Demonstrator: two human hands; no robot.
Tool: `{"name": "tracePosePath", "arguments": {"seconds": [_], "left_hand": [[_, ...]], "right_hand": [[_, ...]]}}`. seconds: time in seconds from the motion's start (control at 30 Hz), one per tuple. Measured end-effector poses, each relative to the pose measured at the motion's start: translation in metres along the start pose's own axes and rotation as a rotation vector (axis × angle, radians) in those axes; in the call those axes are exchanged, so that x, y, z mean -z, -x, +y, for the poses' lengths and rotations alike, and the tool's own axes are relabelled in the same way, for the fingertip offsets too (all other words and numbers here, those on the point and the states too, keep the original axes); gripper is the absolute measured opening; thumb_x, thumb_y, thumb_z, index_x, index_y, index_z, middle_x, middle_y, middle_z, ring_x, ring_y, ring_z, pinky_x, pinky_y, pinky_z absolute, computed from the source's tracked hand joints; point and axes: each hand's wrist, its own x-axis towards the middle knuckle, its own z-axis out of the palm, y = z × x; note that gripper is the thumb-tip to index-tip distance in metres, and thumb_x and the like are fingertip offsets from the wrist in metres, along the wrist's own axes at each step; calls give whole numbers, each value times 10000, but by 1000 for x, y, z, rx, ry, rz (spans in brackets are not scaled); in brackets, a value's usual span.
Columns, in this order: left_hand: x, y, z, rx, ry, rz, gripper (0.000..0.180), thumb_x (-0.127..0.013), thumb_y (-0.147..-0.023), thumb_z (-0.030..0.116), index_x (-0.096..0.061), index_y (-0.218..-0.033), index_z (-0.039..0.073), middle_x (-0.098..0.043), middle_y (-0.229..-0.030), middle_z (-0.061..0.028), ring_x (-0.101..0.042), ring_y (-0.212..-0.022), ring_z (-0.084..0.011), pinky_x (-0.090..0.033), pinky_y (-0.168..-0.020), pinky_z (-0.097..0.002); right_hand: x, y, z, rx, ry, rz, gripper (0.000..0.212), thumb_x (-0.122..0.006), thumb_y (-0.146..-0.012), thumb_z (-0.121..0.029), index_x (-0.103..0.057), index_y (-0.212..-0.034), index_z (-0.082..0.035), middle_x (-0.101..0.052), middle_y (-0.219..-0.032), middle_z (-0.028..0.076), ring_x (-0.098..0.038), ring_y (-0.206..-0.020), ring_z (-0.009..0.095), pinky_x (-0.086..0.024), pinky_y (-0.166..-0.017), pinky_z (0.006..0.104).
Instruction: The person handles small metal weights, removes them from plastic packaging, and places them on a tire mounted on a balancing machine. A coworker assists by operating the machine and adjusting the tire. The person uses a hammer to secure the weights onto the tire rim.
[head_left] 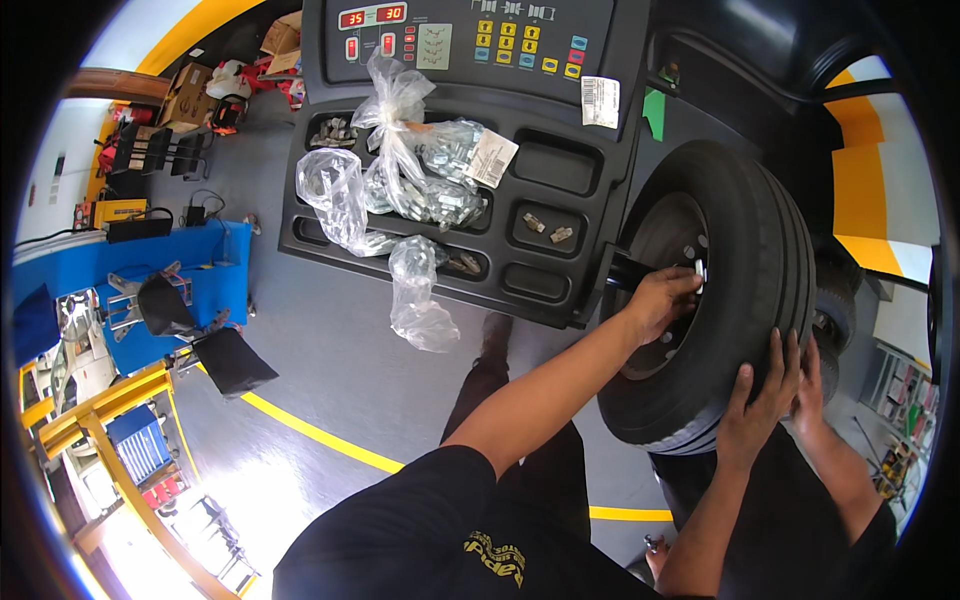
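A black tyre on a steel wheel (pixel 745 270) is mounted upright on the shaft (pixel 627 268) of a wheel balancer. My left hand (pixel 665 305) reaches in at the inner side of the rim. Its thumb and fingers pinch a small silvery wheel weight (pixel 700 272) by the rim's edge; the fingers hide part of it. On the near tread lies my right hand (pixel 762 400), its fingers stretched out and flat on the rubber. Just right of it, touching the same tyre, is a co-worker's hand (pixel 808 395).
The balancer's tray (pixel 555 165) carries clear plastic bags (pixel 425 180) of metal weights. Two loose weights (pixel 548 228) lie in one compartment. A control panel (pixel 440 40) with red digits stands behind. More tyres (pixel 835 310) are at the right, with a blue bench (pixel 225 270) at the left.
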Motion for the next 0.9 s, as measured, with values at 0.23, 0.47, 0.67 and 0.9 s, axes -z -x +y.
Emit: {"name": "tracePosePath", "arguments": {"seconds": [0.23,0.47,0.67,0.9], "left_hand": [[1,-5,17,-21,40,-8,387,-669,-973,143,-588,-1347,79,-645,-1078,6,-614,-952,-152,-510,-871,-314],[3,3,19,-25,85,-29,426,-617,-1000,122,-557,-1421,145,-626,-1082,19,-611,-911,-141,-529,-843,-304],[2,7,21,14,106,-55,414,-620,-1007,155,-547,-1415,155,-624,-975,35,-619,-839,-109,-546,-773,-267],[5,12,14,43,33,-47,427,-654,-992,175,-563,-1410,172,-625,-1020,42,-626,-855,-101,-553,-758,-245]], "right_hand": [[-16,-11,1,70,73,80,553,-352,-1070,-426,-485,-1491,-93,-389,-1591,144,-303,-1495,368,-216,-1198,538],[-21,-11,5,82,132,108,575,-304,-1076,-434,-477,-1492,-76,-402,-1584,148,-307,-1488,393,-194,-1206,542],[-29,47,14,70,144,118,570,-316,-1082,-423,-415,-1515,-66,-330,-1614,178,-250,-1506,414,-171,-1202,570],[-33,90,17,24,113,90,563,-351,-1085,-436,-390,-1513,-72,-308,-1617,191,-235,-1511,417,-189,-1196,568]]}}
